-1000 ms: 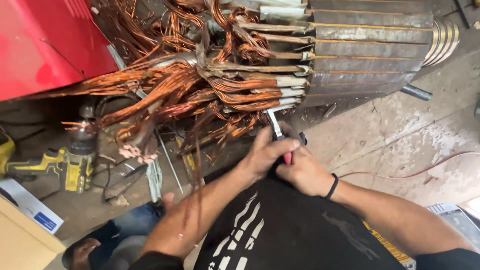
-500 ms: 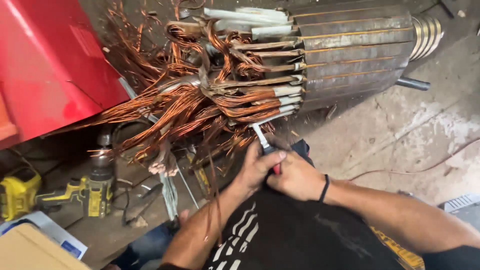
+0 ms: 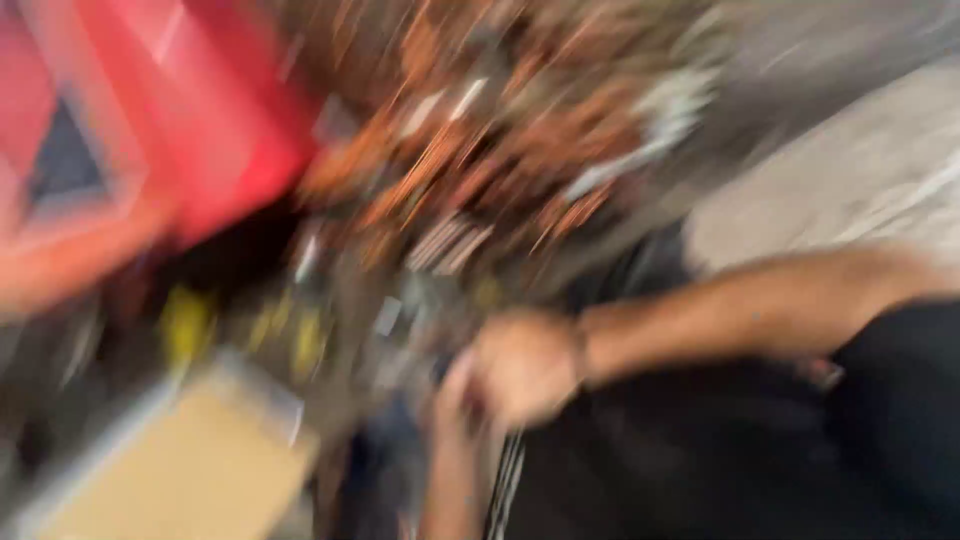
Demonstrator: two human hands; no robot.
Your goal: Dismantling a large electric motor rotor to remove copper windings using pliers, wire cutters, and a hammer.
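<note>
Hands blurred: right hand point(image 3: 525, 365) by left hand point(image 3: 452, 395); one copper tangle point(image 3: 480, 160).

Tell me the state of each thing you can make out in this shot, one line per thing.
Right hand: closed into a fist; what it grips is blurred out.
Left hand: pressed against the right hand, grip unclear.
Copper windings: a loose, tangled mass, heavily blurred.
Red cabinet: standing at upper left, blurred.
Cardboard box: lying at lower left.

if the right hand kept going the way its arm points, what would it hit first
Likely the left hand, which looks pressed against the right hand. Heavy blur hides the depth and whatever lies beyond.
</note>
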